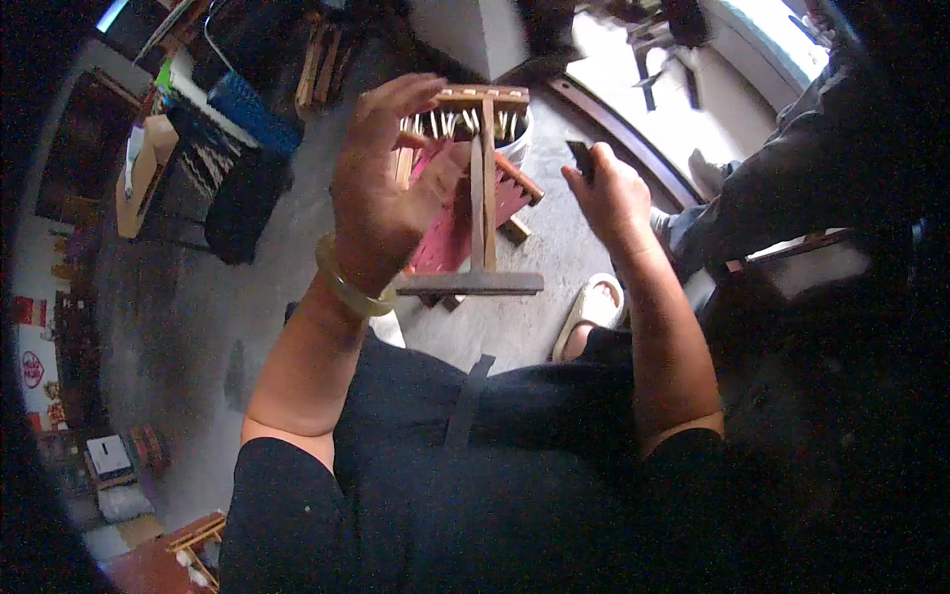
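Note:
My left hand (391,188), wearing a pale bangle, is raised with curved fingers apart from the thumb, over the left side of a wooden frame (485,218). The frame has an upright bar, a slotted top rail and a wide grey bottom bar. Under it lie a pink-red board (440,243) with a notched edge and a pale round container (515,148) with white strands across its top. Whether my fingertips touch the frame I cannot tell. My right hand (614,198) grips a small dark flat tool (579,158), to the right of the frame.
At upper left are a tan board (146,183), blue bundled material (247,109) and black cloth (242,203). A co-worker's grey-trousered leg (767,183) is at right, beside a long dark beam (628,134). My sandalled foot (589,322) is below. Stacked items (114,465) sit at lower left.

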Available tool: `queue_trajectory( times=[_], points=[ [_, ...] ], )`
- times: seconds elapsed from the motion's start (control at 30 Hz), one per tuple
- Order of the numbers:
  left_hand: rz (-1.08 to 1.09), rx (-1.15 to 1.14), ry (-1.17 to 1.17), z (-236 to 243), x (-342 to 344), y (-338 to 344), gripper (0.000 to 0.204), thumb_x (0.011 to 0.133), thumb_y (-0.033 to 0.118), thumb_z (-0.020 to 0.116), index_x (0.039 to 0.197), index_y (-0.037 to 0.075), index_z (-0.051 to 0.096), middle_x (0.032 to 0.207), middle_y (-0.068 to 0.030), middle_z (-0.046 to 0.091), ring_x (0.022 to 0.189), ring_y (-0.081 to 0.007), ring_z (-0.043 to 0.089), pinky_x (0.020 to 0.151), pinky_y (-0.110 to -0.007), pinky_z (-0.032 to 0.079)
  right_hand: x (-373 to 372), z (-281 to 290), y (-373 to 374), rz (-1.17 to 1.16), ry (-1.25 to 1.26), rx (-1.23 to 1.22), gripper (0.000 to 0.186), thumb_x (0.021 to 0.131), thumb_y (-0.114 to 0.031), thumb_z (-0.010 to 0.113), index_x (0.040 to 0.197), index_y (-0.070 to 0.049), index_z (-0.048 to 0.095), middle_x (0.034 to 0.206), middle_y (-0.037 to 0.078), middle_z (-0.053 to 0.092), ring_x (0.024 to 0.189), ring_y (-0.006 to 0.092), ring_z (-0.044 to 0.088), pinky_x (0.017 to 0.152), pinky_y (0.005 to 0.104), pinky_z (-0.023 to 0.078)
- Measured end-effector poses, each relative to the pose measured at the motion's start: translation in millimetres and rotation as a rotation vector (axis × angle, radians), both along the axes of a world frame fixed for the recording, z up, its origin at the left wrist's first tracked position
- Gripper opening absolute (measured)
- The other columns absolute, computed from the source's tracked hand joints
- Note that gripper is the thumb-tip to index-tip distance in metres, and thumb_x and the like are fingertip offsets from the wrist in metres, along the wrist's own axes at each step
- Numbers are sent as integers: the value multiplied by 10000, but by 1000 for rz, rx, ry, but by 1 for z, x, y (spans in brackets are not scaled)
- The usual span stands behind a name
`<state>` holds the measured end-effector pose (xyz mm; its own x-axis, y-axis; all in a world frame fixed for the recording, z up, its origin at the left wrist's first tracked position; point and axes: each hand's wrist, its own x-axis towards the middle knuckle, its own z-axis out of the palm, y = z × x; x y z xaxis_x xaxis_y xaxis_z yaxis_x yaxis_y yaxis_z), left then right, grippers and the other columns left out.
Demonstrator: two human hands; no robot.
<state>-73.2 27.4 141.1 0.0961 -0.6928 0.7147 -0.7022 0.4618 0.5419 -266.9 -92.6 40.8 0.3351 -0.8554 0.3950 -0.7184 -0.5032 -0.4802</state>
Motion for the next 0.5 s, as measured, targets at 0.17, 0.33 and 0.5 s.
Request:
queue_trajectory(
  times=[0.17, 0.33, 0.5],
  points=[
    [266, 431, -52, -69, 52, 35, 421, 728, 180, 697, 1107, 44, 573, 1070, -119, 586, 965, -247, 588, 791, -331, 477, -1, -25, -7, 113, -143, 244, 365, 786, -369, 659, 894, -39, 548, 805, 226, 626, 811, 422, 597, 687, 481, 465],
    [277, 806, -325, -115, 98, 56, 520, 706, 344, 705, 1116, 48, 585, 1092, -150, 589, 1012, -308, 574, 884, -382, 447, 17, -29, 12, 180, -297, 631, 325, 858, -322, 644, 808, -31, 509, 582, 13, 499, 441, 92, 496, 399, 253, 422],
    [213, 1009, -575, -101, 104, 65, 636, 647, 375, 743, 1170, 63, 559, 1137, -154, 581, 1074, -311, 544, 919, -398, 428, 30, -42, 29, 177, -478, 893, 362, 849, -364, 645, 846, -26, 516, 604, 0, 462, 468, 105, 504, 411, 268, 446]
  ],
)
